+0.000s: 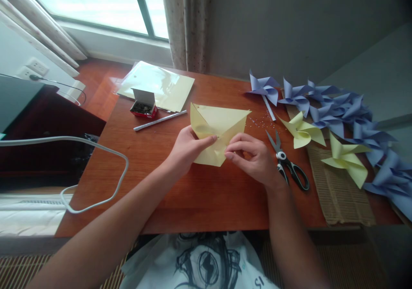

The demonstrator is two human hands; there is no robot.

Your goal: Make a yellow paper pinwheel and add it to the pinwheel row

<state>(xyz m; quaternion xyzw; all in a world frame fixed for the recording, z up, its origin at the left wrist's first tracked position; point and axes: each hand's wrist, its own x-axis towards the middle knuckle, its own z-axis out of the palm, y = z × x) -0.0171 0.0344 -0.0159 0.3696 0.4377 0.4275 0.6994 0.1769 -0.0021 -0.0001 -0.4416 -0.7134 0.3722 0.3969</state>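
Note:
A yellow paper sheet [222, 118], cut and partly folded toward its centre, is held over the table in front of me. My left hand [189, 148] grips its left side, the thumb pressed near the middle and the other fingers hidden behind the paper. At the lower right edge, my right hand [251, 153] has its fingers closed in a pinch against a corner of the sheet. Scissors [285, 160] with black and white handles lie partly spread just right of my right hand.
Yellow pinwheels [346, 158] and several purple pinwheels [334, 108] cover the right side, some on corrugated cardboard [337, 194]. A small red box [143, 108], a white paper stick [160, 120] and yellow sheets [157, 83] lie back left. A white cable [125, 168] loops over the left edge.

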